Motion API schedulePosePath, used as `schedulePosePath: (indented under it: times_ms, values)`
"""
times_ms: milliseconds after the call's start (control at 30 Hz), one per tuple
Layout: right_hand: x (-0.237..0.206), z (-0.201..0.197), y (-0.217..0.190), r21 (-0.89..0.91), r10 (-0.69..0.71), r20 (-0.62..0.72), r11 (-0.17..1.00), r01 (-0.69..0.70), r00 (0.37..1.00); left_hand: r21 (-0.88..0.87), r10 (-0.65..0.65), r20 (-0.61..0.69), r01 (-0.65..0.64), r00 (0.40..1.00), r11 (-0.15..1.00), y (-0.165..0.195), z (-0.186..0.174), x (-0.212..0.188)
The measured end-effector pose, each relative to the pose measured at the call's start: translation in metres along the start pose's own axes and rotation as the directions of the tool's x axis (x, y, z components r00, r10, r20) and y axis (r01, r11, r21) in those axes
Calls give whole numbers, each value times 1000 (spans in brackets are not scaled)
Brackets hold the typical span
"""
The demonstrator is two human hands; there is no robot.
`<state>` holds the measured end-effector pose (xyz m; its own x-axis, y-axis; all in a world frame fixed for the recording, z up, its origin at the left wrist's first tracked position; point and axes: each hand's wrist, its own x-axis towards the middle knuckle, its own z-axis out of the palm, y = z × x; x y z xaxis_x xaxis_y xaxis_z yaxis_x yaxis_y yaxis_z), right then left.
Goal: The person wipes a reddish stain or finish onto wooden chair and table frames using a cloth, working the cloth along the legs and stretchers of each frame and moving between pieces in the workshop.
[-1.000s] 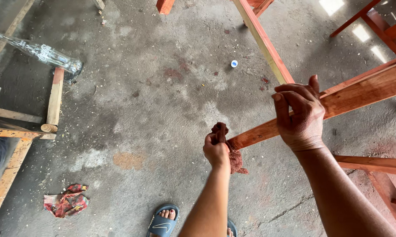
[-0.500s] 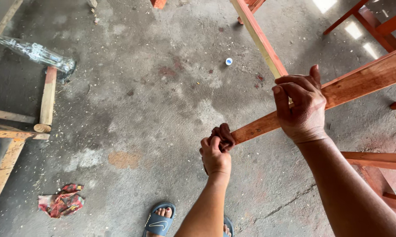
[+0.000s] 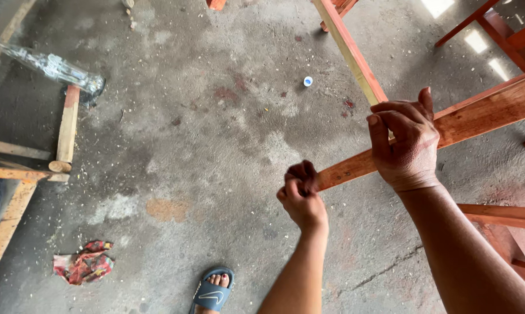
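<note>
Head view looks down at a concrete floor (image 3: 216, 134) with lots of open room in the middle; planks (image 3: 68, 128) sit along the left edge, red frames (image 3: 495, 35) on the right. The right hand (image 3: 405, 145) is clamped around a reddish wooden slat (image 3: 489, 110), wrist bent down over it. The left hand (image 3: 300, 195) pinches its fingers tight at the slat's near end, forearm reaching up. A rag (image 3: 83, 267) and a sandal (image 3: 212, 291) sit below.

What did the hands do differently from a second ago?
The left hand slid its dark red rag along to the end of the reddish wooden bar, bunching it smaller. The right hand stayed gripping the bar; the crumpled rag on the floor stayed put.
</note>
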<state>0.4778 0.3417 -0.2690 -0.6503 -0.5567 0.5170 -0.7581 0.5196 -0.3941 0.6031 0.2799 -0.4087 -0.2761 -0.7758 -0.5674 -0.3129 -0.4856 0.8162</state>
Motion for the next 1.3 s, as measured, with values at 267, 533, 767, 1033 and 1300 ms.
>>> schedulePosePath:
  times_ms: [267,533,767,1033,1300]
  values:
    - [1,3,8,-19,-20,-9,1000,20,1000,-232,-258,-15,247,966,941,14,7,12]
    - [-3,4,15,-13,29,-21,999,-29,999,-528,-269,279,381,922,759,-17,-2,-12]
    - [-1,2,13,-43,25,1,999,-25,1000,-493,-356,-31,295,934,819,-15,-31,9]
    - [-2,1,11,0,33,9,999,-33,999,180,-266,-46,270,963,946,-10,7,9]
    - [0,2,8,3,44,9,999,-44,999,-185,-212,131,234,968,954,-1,17,-11]
